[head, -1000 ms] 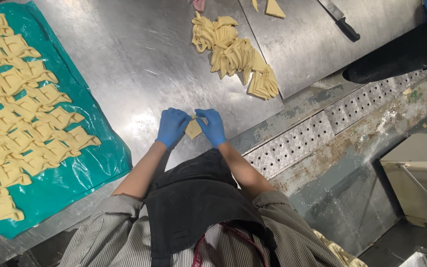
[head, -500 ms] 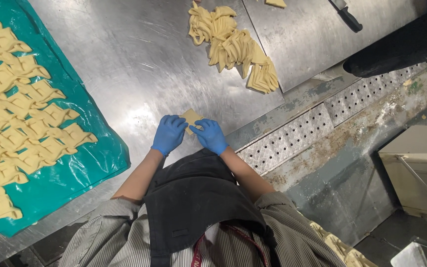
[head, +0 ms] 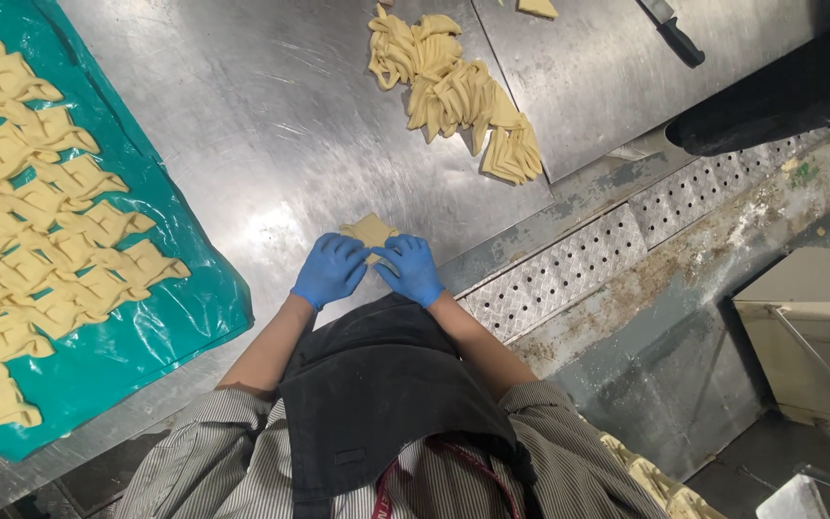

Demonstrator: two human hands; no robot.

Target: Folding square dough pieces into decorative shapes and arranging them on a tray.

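A small square of pale dough (head: 368, 231) lies on the steel table (head: 261, 135) near its front edge. Both my hands wear blue gloves. My left hand (head: 329, 269) presses on the square's left side, and my right hand (head: 410, 269) presses on its right side. The near half of the square is hidden under my fingers. Beyond it, a loose pile of cut dough squares (head: 453, 91) rests on the table.
A teal plastic sheet (head: 146, 327) at the left carries several rows of folded dough pieces (head: 40, 211). A black-handled knife (head: 674, 34) lies at the far right. A perforated metal strip (head: 578, 259) runs along the table's edge. A dark sleeve of another person (head: 770, 91) is at top right.
The view has shifted slightly. My hands have lowered the dough square onto the table and now press it flat from both sides.
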